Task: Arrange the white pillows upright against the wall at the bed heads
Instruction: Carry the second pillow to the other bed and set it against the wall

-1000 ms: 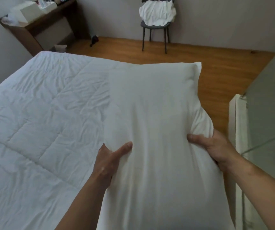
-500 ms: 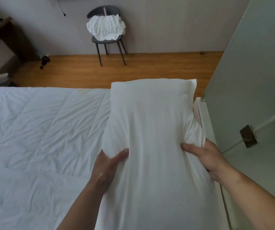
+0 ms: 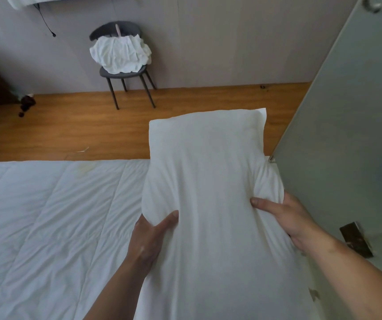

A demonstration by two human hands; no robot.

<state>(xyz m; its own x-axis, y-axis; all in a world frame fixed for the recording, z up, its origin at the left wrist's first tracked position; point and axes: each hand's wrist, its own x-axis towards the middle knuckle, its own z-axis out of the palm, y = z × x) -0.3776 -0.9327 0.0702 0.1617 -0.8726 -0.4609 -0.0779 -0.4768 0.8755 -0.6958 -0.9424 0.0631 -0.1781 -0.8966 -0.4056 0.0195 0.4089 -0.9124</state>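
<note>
I hold a long white pillow [image 3: 210, 181] lengthwise in front of me, its far end out over the bed's right edge and the floor. My left hand [image 3: 149, 236] grips its left side with the thumb on top. My right hand [image 3: 284, 215] clutches the bunched fabric on its right side. The pillow's near end runs out of the bottom of the view. Below and to the left lies the bed with a white quilted duvet [image 3: 47, 227]. No bed head or other pillow is in view.
A frosted glass panel [image 3: 351, 135] with a dark metal fitting [image 3: 356, 239] stands close on the right. Across the wooden floor [image 3: 81, 130], a dark chair [image 3: 125, 72] with crumpled white linen on it stands against the grey wall. Dark furniture sits at the far left.
My view has swung to the right: the bed has slid left and down, the chair and the glass panel have come further into view. Both hands keep the same grip on the pillow.
</note>
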